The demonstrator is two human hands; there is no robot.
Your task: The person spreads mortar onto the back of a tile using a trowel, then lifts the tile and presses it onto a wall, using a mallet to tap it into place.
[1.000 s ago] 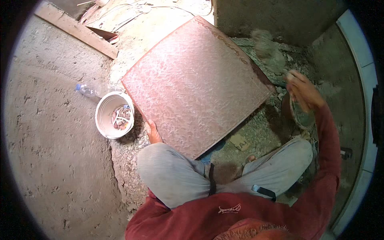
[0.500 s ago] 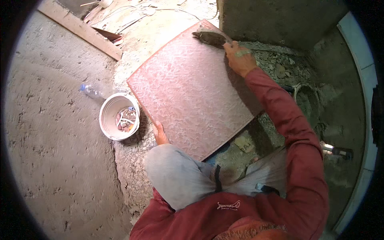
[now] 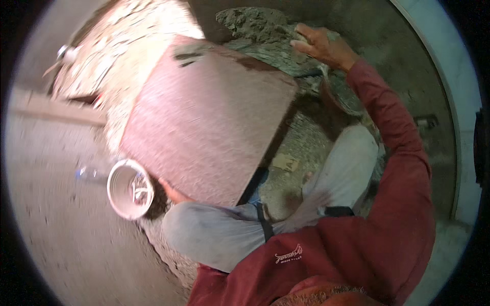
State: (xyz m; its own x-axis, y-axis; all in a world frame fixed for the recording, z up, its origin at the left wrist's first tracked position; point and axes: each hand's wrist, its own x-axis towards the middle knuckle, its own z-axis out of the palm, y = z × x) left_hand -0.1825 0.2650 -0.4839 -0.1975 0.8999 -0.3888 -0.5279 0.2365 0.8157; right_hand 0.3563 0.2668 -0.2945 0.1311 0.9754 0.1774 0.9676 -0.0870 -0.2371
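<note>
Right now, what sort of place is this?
Probably a building or renovation site: a large reddish tile with a grey mortar-like dab on it, a white bucket holding scraps, and rough gravelly ground.

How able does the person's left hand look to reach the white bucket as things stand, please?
Probably yes: the left hand is close to the white bucket, with nothing visibly between them, though it may need to leave the tile.

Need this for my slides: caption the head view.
Left hand at the edge of a pinkish tile, right hand beside grey mortar.
</note>
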